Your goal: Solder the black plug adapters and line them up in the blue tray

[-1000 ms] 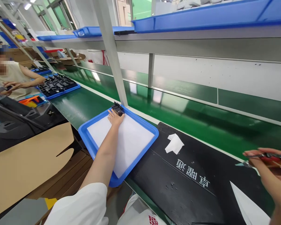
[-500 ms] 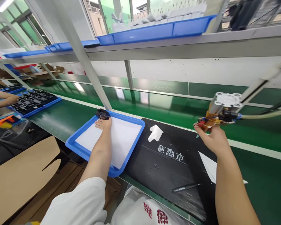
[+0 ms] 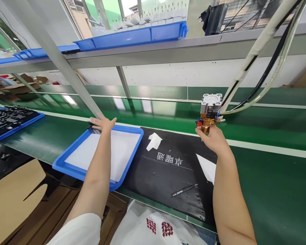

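My left hand (image 3: 104,124) is over the far left corner of a blue tray (image 3: 129,159), its fingers and thumb spread. Under and beside those fingers are small black parts (image 3: 94,128), partly hidden; I cannot tell whether the hand still touches them. White paper (image 3: 119,144) lines the tray. On the other side, my right hand (image 3: 216,139) grips a pneumatic hand tool (image 3: 211,102) with a square silver cylinder on top and an amber body. It is held upright above the bench, with its tip pointing down.
A black mat (image 3: 153,170) carries tweezers (image 3: 184,190), a crumpled white scrap (image 3: 154,141) and a white sheet (image 3: 206,166). Air hoses (image 3: 265,83) rise from the tool. Another tray of black parts (image 3: 12,120) stands left. A slanted post (image 3: 66,71) meets the bench behind my left hand.
My left hand has come up from the black parts at the tray corner and its fingers have spread. My right hand keeps the tool. The view has turned right.
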A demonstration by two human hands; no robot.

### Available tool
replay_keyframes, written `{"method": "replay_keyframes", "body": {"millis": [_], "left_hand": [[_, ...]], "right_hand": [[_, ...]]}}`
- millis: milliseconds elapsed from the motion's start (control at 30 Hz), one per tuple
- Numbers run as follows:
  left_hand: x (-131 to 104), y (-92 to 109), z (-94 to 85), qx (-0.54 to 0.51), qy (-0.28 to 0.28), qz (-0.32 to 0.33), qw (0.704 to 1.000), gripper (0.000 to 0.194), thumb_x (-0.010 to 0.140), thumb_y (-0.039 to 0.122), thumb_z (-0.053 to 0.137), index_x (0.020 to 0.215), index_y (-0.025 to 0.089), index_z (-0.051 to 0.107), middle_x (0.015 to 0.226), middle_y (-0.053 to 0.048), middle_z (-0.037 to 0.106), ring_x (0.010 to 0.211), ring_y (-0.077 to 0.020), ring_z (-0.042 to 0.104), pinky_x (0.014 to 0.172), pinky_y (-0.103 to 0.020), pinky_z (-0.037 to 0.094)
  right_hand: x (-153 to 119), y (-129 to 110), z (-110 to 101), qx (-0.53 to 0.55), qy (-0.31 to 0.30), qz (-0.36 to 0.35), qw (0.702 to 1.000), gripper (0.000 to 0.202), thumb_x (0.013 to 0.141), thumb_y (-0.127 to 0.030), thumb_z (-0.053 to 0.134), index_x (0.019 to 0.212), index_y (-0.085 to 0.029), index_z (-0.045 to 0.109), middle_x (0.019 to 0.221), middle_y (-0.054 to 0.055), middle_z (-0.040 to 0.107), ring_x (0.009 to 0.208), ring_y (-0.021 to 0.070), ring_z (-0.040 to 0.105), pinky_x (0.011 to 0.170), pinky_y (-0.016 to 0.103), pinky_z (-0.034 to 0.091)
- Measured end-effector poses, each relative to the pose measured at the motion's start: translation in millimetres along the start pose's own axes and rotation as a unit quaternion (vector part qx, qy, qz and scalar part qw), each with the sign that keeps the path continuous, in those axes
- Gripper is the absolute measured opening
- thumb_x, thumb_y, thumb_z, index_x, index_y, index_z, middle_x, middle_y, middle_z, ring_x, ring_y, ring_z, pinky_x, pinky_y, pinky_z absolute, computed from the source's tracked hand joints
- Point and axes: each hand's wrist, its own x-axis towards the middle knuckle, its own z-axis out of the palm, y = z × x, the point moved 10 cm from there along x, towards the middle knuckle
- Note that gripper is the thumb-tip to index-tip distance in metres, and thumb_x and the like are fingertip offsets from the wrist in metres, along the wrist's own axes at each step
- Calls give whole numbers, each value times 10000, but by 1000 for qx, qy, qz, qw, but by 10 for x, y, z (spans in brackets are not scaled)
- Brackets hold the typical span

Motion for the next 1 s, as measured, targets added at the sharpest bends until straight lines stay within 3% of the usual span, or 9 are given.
{"method": "replay_keyframes", "body": {"millis": [67, 133, 200, 267, 433, 600, 733, 833, 1000], "left_hand": [[-61, 365, 68, 10, 19, -36, 999, 841, 813, 366, 680, 1504, 78, 296, 1628, -271, 124, 1518, -449, 45, 1182, -662, 121], [-280, 1027, 344, -10, -13, 90, 996, 661, 834, 340, 649, 1441, 169, 452, 1605, -192, 290, 1518, -380, 172, 1203, -595, 201], [-736, 1593, 799, -13, -93, 226, 970, 492, 880, 302, 581, 1362, 207, 558, 1542, -150, 425, 1482, -308, 306, 1212, -517, 257], [-1267, 1833, 1303, 22, -174, 282, 943, 426, 880, 283, 588, 1299, 214, 622, 1530, -141, 449, 1452, -305, 361, 1194, -493, 305], [-2093, 1726, 1999, 71, -238, 295, 923, 412, 901, 240, 559, 1307, 223, 625, 1524, -132, 462, 1417, -336, 404, 1157, -548, 342], [-1983, 1610, 1997, -29, -213, 305, 928, 344, 895, 168, 538, 1208, 161, 682, 1378, -135, 607, 1297, -291, 541, 1127, -449, 414], [-1791, 1607, 1971, -100, -193, 301, 928, 297, 871, 109, 527, 1101, 148, 712, 1213, -121, 699, 1183, -269, 612, 1093, -421, 449], [-1795, 1660, 1995, -143, -187, 311, 921, 285, 878, 119, 516, 1081, 166, 709, 1181, -103, 711, 1171, -271, 606, 1086, -435, 449], [-1916, 1744, 2043, -191, -217, 326, 900, 267, 855, 110, 540, 1054, 172, 706, 1156, -91, 721, 1147, -249, 616, 1093, -411, 438]], "right_hand": [[22, 54, -17, -9, 18, 0, 1000, 172, 807, -384, 501, 742, -228, 535, 760, 84, 636, 743, 260, 597, 688, 361, 466], [36, 127, -15, -16, 27, 8, 999, 155, 813, -373, 519, 792, -223, 547, 816, 92, 648, 781, 268, 609, 719, 370, 479], [34, 204, -15, -21, 34, 16, 999, 158, 823, -369, 534, 856, -216, 557, 847, 92, 647, 816, 275, 614, 750, 378, 487], [16, 275, -29, -32, 40, 23, 998, 169, 832, -369, 544, 895, -213, 557, 843, 88, 636, 836, 281, 608, 769, 388, 491], [-45, 437, -128, -116, 40, 76, 990, 170, 827, -369, 567, 873, -208, 534, 882, 117, 600, 897, 316, 594, 808, 449, 506], [-163, 499, -241, -100, 60, 73, 990, 358, 841, -375, 563, 1135, -172, 555, 1137, 178, 598, 1041, 330, 614, 886, 488, 542], [-646, 773, -201, -70, 54, 95, 992, 670, 855, -405, 544, 1455, -171, 360, 1376, 199, 532, 1146, 328, 627, 865, 480, 591], [-1151, 902, 91, -106, -42, 89, 989, 473, 895, -378, 490, 1323, -192, 562, 1268, 158, 655, 1136, 316, 659, 967, 510, 561], [-1901, 611, 432, -86, -142, 26, 986, 394, 956, -251, 383, 1218, -249, 677, 1334, 65, 650, 1323, 255, 551, 1111, 487, 472]]}}
